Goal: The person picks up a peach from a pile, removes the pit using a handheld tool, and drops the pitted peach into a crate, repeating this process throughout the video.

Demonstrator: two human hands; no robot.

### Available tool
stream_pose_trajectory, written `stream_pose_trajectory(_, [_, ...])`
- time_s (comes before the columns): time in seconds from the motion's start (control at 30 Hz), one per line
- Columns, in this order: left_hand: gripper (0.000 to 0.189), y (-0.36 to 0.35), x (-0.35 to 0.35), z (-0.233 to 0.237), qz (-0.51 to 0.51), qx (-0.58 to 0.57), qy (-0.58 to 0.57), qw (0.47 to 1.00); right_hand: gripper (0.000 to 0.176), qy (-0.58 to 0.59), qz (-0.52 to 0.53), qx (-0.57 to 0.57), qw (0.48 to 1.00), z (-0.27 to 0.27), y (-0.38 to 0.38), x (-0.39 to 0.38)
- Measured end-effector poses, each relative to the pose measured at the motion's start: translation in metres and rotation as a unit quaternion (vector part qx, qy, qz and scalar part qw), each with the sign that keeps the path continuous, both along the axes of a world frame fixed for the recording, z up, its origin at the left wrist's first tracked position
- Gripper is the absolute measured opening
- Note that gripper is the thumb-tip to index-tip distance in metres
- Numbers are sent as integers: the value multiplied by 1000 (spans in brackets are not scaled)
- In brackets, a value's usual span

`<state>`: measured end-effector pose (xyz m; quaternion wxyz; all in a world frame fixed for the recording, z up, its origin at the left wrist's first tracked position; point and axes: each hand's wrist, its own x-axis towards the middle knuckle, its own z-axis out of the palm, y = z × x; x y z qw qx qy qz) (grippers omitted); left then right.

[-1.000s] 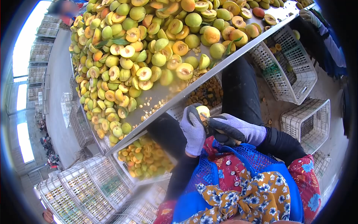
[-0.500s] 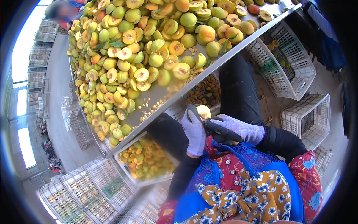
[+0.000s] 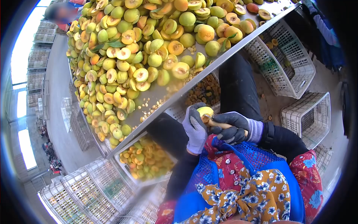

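Fruit (image 3: 146,158) inside a white crate (image 3: 143,182)

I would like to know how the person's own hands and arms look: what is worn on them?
The left hand and right hand wear lavender gloves with a dark grey coating over the fingers. Black sleeves cover both forearms. Higher on the right arm shows a red sleeve with blue flowers.
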<state>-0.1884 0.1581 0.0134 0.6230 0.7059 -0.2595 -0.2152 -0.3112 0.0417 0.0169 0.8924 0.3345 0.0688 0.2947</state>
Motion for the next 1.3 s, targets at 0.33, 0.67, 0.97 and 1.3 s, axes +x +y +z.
stream_pose_trajectory(0.33, [49, 7, 8, -13, -140, -86, 202, 966, 36, 147, -32, -91, 984, 7, 11, -1])
stream_pose_trajectory(0.67, [51, 3, 25, -17, -28, -119, 564, 816, 40, 19, -168, -373, 913, 6, -20, 1])
stream_pose_trajectory(0.97, [40, 24, 26, -18, -84, -67, 374, 921, 31, -49, -50, -970, 234, 25, 0, 37])
stream_pose_trajectory(1.3, [41, 50, 25, 8, -11, -75, 465, 882, 25, 25, -114, -821, 559, -7, -1, 49])
